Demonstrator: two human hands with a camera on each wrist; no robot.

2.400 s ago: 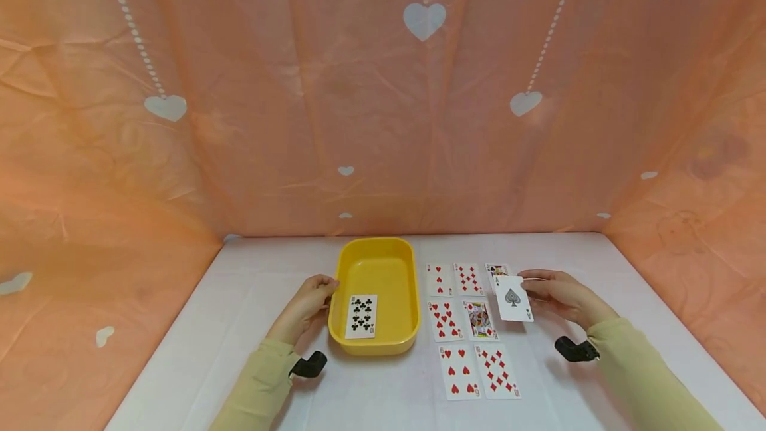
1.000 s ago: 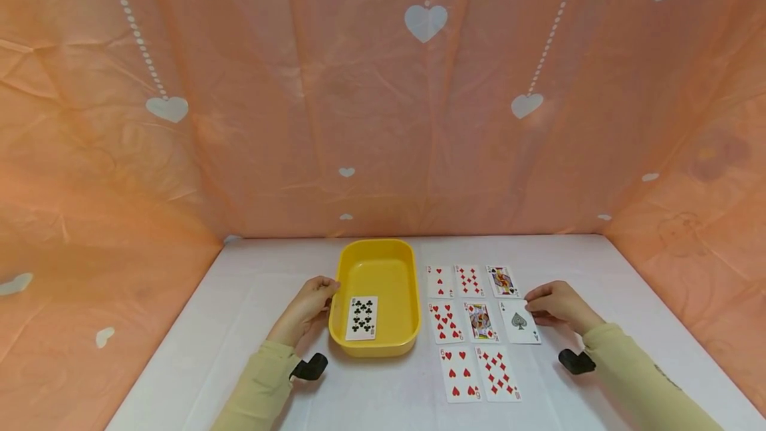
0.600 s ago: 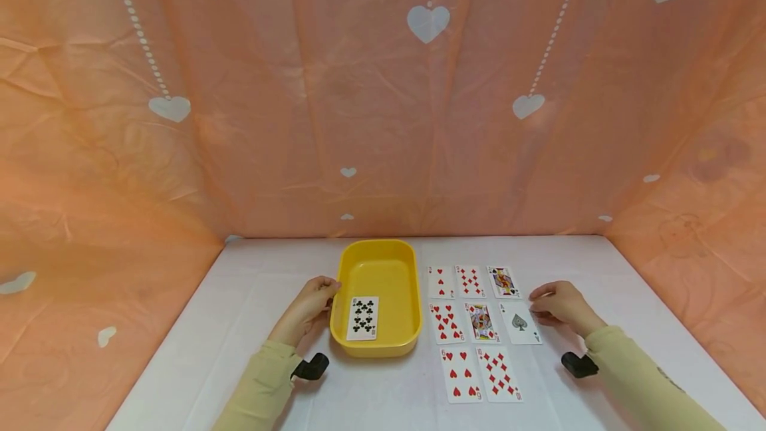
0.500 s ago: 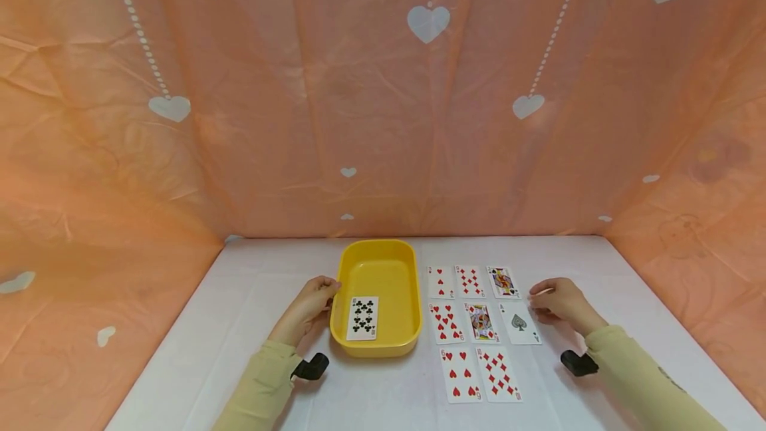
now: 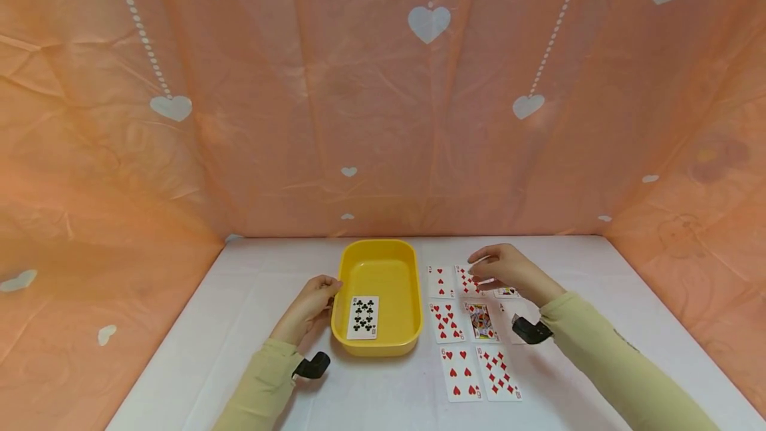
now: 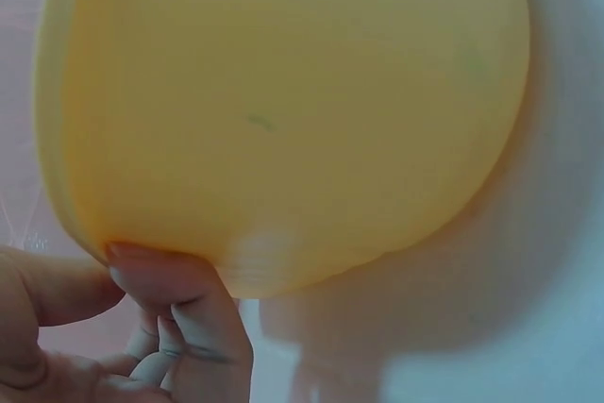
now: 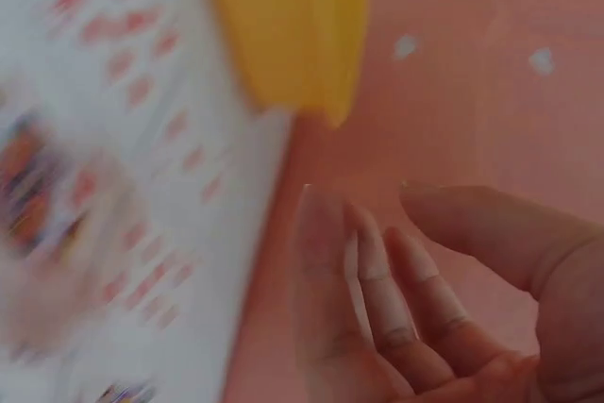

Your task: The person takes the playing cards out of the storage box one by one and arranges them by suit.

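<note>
My left hand (image 5: 309,304) pinches the left rim of a yellow plastic tub (image 5: 377,351). In the left wrist view, the thumb and index finger (image 6: 179,285) meet at the tub's edge. A playing card of clubs (image 5: 362,317) lies face up inside, near the front. With nothing in it, my right hand (image 5: 509,268) hovers over the back row of cards, fingers apart and loosely bent. It partly covers a diamonds card (image 5: 463,277) and a face card (image 5: 507,292). Below the wrist, the ace of spades (image 5: 507,312) is mostly hidden by the forearm and its black wrist camera.
Right of the tub, more cards lie face up in rows: a small hearts card (image 5: 440,283), another hearts card (image 5: 445,322), a red-suited face card (image 5: 481,322), the six of hearts (image 5: 460,374) and a diamonds card (image 5: 499,374). Orange cloth (image 5: 359,118) walls the white table.
My right hand lowered the ace of spades to the table beside the red-suited face card and let it go. It has since moved left and back over the cards. My left hand has stayed.
</note>
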